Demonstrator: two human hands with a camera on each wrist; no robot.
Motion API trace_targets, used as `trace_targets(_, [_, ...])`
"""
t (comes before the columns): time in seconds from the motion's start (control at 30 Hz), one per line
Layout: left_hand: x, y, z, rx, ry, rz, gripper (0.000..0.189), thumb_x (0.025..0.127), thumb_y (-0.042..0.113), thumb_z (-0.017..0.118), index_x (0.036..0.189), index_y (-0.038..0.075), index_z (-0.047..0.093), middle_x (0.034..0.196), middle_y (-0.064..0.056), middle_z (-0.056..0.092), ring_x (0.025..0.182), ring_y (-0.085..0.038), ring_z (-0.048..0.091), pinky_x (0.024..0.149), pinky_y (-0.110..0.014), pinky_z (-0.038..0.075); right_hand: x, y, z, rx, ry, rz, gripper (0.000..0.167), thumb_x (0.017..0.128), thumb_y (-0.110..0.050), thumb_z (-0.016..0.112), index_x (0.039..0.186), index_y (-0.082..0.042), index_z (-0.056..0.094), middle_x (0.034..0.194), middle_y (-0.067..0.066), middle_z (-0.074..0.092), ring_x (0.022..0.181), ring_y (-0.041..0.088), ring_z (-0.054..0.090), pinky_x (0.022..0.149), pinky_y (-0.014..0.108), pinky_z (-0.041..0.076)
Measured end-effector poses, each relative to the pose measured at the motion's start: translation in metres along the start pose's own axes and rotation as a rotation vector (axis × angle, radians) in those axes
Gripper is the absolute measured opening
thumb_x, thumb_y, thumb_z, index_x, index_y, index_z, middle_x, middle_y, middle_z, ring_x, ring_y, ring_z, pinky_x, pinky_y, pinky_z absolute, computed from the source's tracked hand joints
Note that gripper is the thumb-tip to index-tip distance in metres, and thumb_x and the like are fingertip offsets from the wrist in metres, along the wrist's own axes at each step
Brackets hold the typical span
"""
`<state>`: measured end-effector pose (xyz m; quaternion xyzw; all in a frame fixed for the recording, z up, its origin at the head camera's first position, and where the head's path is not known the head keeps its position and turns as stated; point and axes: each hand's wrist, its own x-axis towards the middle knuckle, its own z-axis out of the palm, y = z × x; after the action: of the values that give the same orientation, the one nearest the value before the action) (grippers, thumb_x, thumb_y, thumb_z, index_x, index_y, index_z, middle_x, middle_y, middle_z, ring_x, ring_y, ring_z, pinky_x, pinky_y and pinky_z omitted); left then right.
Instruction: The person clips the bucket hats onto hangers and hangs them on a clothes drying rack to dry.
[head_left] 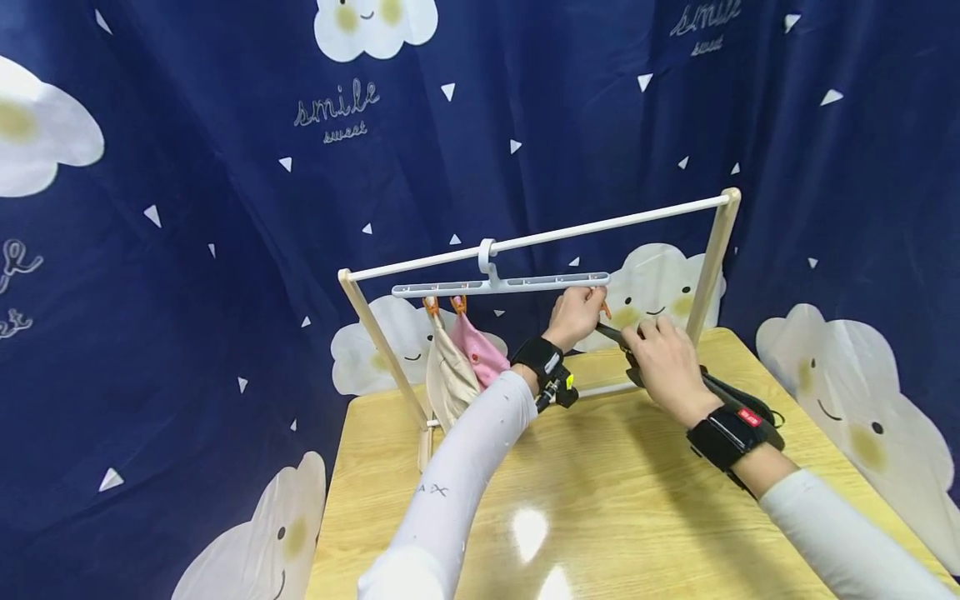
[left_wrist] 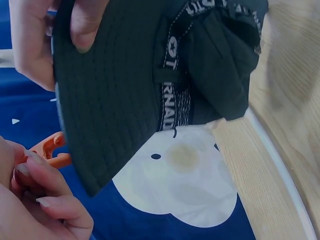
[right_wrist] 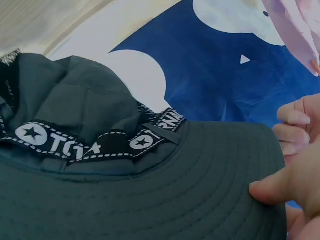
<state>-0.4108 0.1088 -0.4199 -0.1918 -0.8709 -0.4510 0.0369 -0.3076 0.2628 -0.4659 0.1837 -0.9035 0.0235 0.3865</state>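
My right hand (head_left: 667,362) pinches the stitched brim of a dark green bucket hat (right_wrist: 215,175), thumb on the inner face. The hat (left_wrist: 115,90) hangs with its lettered inner band showing in both wrist views. At the right end of a white clip hanger (head_left: 525,284), my left hand (head_left: 577,317) holds an orange clip (left_wrist: 52,150) between its curled fingers. The brim's edge is close beside that clip; whether they touch I cannot tell. Toward the hanger's left end, orange clips (head_left: 431,305) hold a beige cloth item (head_left: 450,375) and a pink one (head_left: 476,346).
The hanger hooks over the white rail (head_left: 615,223) of a wooden-legged rack (head_left: 712,267). This rack stands at the back of a light wood table (head_left: 600,492). Behind it hangs a dark blue curtain (head_left: 225,250) with clouds and triangles. A lower bar (head_left: 607,389) joins the legs.
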Motion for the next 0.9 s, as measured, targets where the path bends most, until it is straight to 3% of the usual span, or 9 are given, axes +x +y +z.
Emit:
trace_targets(0.37, [0.002,-0.004,-0.003,0.009,0.001,0.004,0.048,0.107,0.043,0.049,0.076,0.013,0.068,0.061,0.007,0.057,0.053,-0.013,0.049,0.053,-0.026,0.036,0.007,-0.007,0.005,0.026,-0.080,0.052,0.044,0.062,0.007,0.086,0.098,0.000,0.061,0.085,0.020,0.057,0.079,0.043,0.057,0.053,0.053,0.049])
trace_targets(0.6, [0.002,-0.003,-0.004,0.028,0.042,-0.005,0.051,0.108,0.045,0.048,0.065,0.018,0.054,0.056,0.006,0.048,0.052,-0.015,0.046,0.051,-0.028,0.034,0.017,-0.010,-0.001,0.062,-0.086,0.063,0.023,0.077,0.007,0.075,0.096,0.004,0.063,0.083,0.022,0.059,0.078,0.043,0.058,0.054,0.056,0.052])
trace_targets(0.9, [-0.005,-0.002,0.006,0.049,0.098,-0.008,0.049,0.107,0.045,0.044,0.076,0.020,0.073,0.062,0.005,0.059,0.058,-0.017,0.056,0.052,-0.030,0.039,0.020,-0.021,-0.010,0.178,-0.149,0.164,0.017,0.077,0.006,0.075,0.088,0.002,0.062,0.081,0.021,0.060,0.076,0.043,0.059,0.064,0.056,0.050])
